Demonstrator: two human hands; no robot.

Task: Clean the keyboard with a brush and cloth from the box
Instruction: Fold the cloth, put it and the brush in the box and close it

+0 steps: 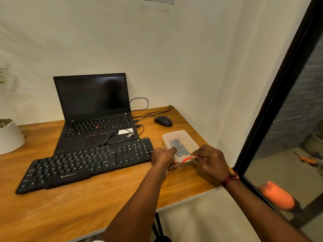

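Plastic box (pixel 181 135): left hand (pixel 162 157) grips its side, right hand (pixel 209 159) pinches its orange clasp (pixel 186 158).

Desk (pixel 87 206): wood-grain top, smooth with slight sheen. Box (pixel 181 137): translucent plastic (orange clip). Keyboard (pixel 83 163), laptop (pixel 94 109), mouse (pixel 163 121): matt black plastic. Pot (pixel 10 137): smooth white.

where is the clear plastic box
Head view: the clear plastic box sits at the wooden desk's right end, held by the left hand and right hand, right of the black keyboard, nearer than the black mouse.
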